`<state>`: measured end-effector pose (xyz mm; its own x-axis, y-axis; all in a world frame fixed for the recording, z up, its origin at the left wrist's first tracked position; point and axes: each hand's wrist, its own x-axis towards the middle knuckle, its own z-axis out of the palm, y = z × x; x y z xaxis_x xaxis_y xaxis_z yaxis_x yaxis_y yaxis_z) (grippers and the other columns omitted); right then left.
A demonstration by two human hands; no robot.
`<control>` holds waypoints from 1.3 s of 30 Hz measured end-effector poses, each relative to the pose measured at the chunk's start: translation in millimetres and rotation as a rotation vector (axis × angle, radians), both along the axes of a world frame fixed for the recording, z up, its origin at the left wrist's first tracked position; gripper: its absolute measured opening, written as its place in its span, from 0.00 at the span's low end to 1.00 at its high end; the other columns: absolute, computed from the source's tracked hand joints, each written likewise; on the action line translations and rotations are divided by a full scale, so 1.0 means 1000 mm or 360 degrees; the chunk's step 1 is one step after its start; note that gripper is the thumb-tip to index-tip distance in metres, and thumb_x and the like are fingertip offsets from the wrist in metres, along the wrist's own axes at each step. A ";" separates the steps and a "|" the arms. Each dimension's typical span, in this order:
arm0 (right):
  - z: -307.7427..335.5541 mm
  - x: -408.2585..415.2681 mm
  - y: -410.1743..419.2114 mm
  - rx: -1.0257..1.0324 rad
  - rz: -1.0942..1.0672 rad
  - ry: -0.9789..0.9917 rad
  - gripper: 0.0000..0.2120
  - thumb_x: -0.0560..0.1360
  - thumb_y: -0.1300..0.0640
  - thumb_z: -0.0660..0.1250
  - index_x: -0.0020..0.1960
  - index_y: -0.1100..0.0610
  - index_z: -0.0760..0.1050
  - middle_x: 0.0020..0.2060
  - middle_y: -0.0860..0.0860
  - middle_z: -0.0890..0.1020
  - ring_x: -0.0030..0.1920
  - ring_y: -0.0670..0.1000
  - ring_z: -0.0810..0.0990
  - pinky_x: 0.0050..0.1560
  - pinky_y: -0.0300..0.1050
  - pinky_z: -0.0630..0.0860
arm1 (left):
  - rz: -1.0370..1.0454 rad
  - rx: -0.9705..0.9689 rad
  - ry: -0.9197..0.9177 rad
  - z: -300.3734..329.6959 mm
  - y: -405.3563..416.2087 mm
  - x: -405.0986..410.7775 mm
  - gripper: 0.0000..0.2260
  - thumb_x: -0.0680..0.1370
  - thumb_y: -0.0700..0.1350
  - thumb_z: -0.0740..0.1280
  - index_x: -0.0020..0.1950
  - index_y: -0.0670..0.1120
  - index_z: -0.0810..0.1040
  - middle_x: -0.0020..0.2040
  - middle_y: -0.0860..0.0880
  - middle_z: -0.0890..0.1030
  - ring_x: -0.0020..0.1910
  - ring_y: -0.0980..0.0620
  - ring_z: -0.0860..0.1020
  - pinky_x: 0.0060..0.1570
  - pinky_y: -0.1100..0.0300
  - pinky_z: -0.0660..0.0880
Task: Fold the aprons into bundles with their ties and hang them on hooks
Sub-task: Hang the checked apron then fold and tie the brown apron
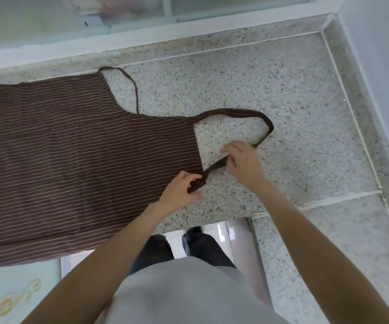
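apron (72,160) spread flat on speckled counter (282,90), thin, soft, light. left hand (179,190) pinches neck strap (235,112) by bib corner; right hand (242,162) grips same strap further along, fingers curled. strap limp, likely twists; best hold near seam, keep taut.

Brown striped apron (72,160) cut off at left edge, neck strap (235,112) partly hidden under right hand (242,164)

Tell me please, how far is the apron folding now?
Done: the brown striped apron lies spread flat on the speckled counter. In hand: the left hand and right hand both hold its neck strap. Left: folding, tying into a bundle, hanging. No hook is visible.
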<state>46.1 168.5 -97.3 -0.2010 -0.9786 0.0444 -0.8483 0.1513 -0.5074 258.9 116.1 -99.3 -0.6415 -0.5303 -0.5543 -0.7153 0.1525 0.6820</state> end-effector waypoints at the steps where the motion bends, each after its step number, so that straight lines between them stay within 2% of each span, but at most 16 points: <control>1: -0.004 0.016 0.001 0.0019 0.0079 -0.0045 0.12 0.74 0.58 0.58 0.51 0.57 0.78 0.51 0.53 0.81 0.55 0.56 0.76 0.58 0.56 0.72 | 0.0038 -0.0051 0.0016 -0.001 0.001 0.000 0.24 0.74 0.50 0.69 0.69 0.51 0.68 0.57 0.52 0.71 0.53 0.55 0.72 0.48 0.67 0.66; 3: -0.015 0.042 0.003 0.0081 0.0189 -0.0025 0.12 0.74 0.53 0.61 0.55 0.55 0.77 0.54 0.53 0.79 0.58 0.56 0.75 0.59 0.55 0.70 | 0.0132 -0.0179 0.0053 -0.003 0.001 0.005 0.22 0.73 0.45 0.70 0.66 0.50 0.70 0.49 0.53 0.75 0.47 0.54 0.73 0.43 0.64 0.66; 5: -0.025 0.056 0.008 0.0156 0.0281 0.0085 0.15 0.72 0.50 0.66 0.57 0.53 0.77 0.57 0.54 0.77 0.61 0.58 0.72 0.62 0.57 0.67 | 0.0180 -0.0221 0.0065 -0.004 -0.001 0.013 0.20 0.72 0.44 0.72 0.62 0.49 0.73 0.46 0.53 0.77 0.45 0.54 0.74 0.43 0.62 0.68; 7: -0.029 0.059 0.012 0.0129 0.0345 0.0158 0.12 0.67 0.54 0.72 0.50 0.53 0.79 0.58 0.55 0.77 0.62 0.59 0.72 0.63 0.61 0.66 | 0.0057 -0.0269 0.0058 -0.006 -0.002 0.025 0.16 0.72 0.47 0.72 0.59 0.49 0.76 0.47 0.52 0.78 0.47 0.54 0.75 0.49 0.59 0.72; 9: -0.029 0.056 0.019 0.0074 0.0365 0.0181 0.08 0.65 0.56 0.75 0.42 0.52 0.78 0.58 0.55 0.78 0.63 0.59 0.71 0.65 0.64 0.64 | -0.0126 -0.0386 0.0078 -0.010 -0.003 0.040 0.12 0.73 0.49 0.70 0.57 0.52 0.79 0.50 0.52 0.78 0.50 0.53 0.74 0.54 0.56 0.71; 13: -0.028 0.054 0.045 0.0038 0.0393 0.0370 0.05 0.66 0.57 0.70 0.41 0.51 0.75 0.63 0.54 0.75 0.68 0.56 0.67 0.68 0.68 0.57 | -0.0395 -0.0709 0.0096 -0.016 0.004 0.080 0.12 0.75 0.55 0.63 0.55 0.56 0.80 0.58 0.53 0.75 0.59 0.52 0.70 0.61 0.52 0.64; 17: -0.023 0.075 0.061 0.0079 0.0269 0.0400 0.10 0.69 0.55 0.58 0.47 0.52 0.76 0.65 0.54 0.73 0.71 0.55 0.63 0.69 0.67 0.54 | -0.0335 -0.0938 0.0068 -0.015 0.008 0.126 0.16 0.76 0.56 0.57 0.57 0.54 0.79 0.59 0.53 0.76 0.61 0.52 0.71 0.64 0.48 0.62; 18: -0.019 0.089 0.057 0.0048 0.0284 0.0336 0.11 0.71 0.55 0.57 0.48 0.52 0.77 0.64 0.53 0.74 0.70 0.54 0.65 0.70 0.64 0.56 | -0.0258 -0.0988 0.0053 -0.013 0.007 0.141 0.17 0.76 0.56 0.56 0.56 0.53 0.79 0.57 0.53 0.77 0.60 0.52 0.72 0.64 0.48 0.64; 20: -0.007 0.116 0.046 0.0010 0.0330 0.0108 0.11 0.73 0.56 0.58 0.49 0.53 0.78 0.57 0.51 0.79 0.62 0.52 0.73 0.65 0.57 0.66 | -0.0100 -0.1072 -0.0005 -0.012 0.005 0.166 0.15 0.76 0.54 0.57 0.54 0.52 0.80 0.55 0.52 0.79 0.58 0.51 0.74 0.63 0.46 0.66; 22: 0.003 0.158 0.031 0.0089 0.0393 -0.0248 0.09 0.75 0.58 0.61 0.50 0.54 0.79 0.43 0.48 0.81 0.45 0.49 0.78 0.48 0.47 0.75 | 0.0015 -0.1173 -0.0097 -0.009 0.002 0.200 0.15 0.77 0.53 0.57 0.54 0.51 0.81 0.54 0.52 0.80 0.56 0.50 0.76 0.62 0.47 0.67; 24: 0.011 0.203 0.019 0.0321 0.0457 -0.0505 0.07 0.77 0.58 0.62 0.52 0.54 0.78 0.36 0.48 0.80 0.35 0.47 0.75 0.37 0.41 0.73 | 0.0043 -0.1241 -0.0228 -0.008 0.000 0.236 0.18 0.77 0.55 0.54 0.54 0.50 0.80 0.53 0.51 0.80 0.54 0.49 0.77 0.61 0.48 0.68; 26: 0.010 0.239 0.014 0.0457 0.0597 -0.0523 0.08 0.78 0.57 0.62 0.54 0.52 0.78 0.39 0.47 0.81 0.36 0.45 0.75 0.38 0.37 0.72 | 0.0074 -0.1247 -0.0336 -0.007 0.000 0.266 0.20 0.77 0.56 0.52 0.56 0.50 0.79 0.54 0.51 0.80 0.54 0.49 0.77 0.60 0.49 0.68; 28: 0.003 0.272 0.011 0.0486 0.0780 -0.0373 0.09 0.78 0.55 0.60 0.56 0.52 0.77 0.46 0.46 0.80 0.45 0.45 0.75 0.48 0.37 0.70 | 0.0121 -0.1204 -0.0394 -0.007 0.002 0.299 0.21 0.77 0.58 0.52 0.59 0.50 0.77 0.56 0.51 0.79 0.55 0.49 0.77 0.62 0.49 0.66; 30: -0.006 0.290 0.014 0.0436 0.0877 -0.0076 0.14 0.77 0.50 0.58 0.59 0.52 0.75 0.52 0.49 0.79 0.53 0.50 0.74 0.57 0.45 0.69 | 0.0095 -0.1172 -0.0405 -0.010 0.005 0.323 0.23 0.77 0.60 0.51 0.63 0.50 0.74 0.61 0.51 0.77 0.60 0.50 0.75 0.67 0.47 0.62; 34: -0.015 0.312 0.019 0.0388 0.0656 0.0318 0.31 0.71 0.36 0.56 0.67 0.53 0.67 0.56 0.53 0.76 0.57 0.55 0.75 0.65 0.59 0.66 | -0.0098 -0.1106 -0.0356 -0.022 0.002 0.347 0.31 0.75 0.67 0.50 0.71 0.51 0.65 0.72 0.53 0.66 0.73 0.52 0.60 0.70 0.37 0.46; 39: -0.020 0.332 0.016 0.0456 0.0628 0.0693 0.36 0.65 0.32 0.61 0.66 0.51 0.65 0.63 0.59 0.73 0.65 0.61 0.71 0.66 0.71 0.58 | -0.0209 -0.1106 -0.0374 -0.031 -0.028 0.346 0.31 0.75 0.67 0.49 0.75 0.53 0.58 0.76 0.54 0.57 0.76 0.53 0.50 0.70 0.36 0.42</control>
<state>377.8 184.9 -117.2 0.1535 -0.9604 -0.2327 -0.9866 -0.1356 -0.0910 604.7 87.7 -130.4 -0.6296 -0.7357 -0.2499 -0.7766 0.5871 0.2285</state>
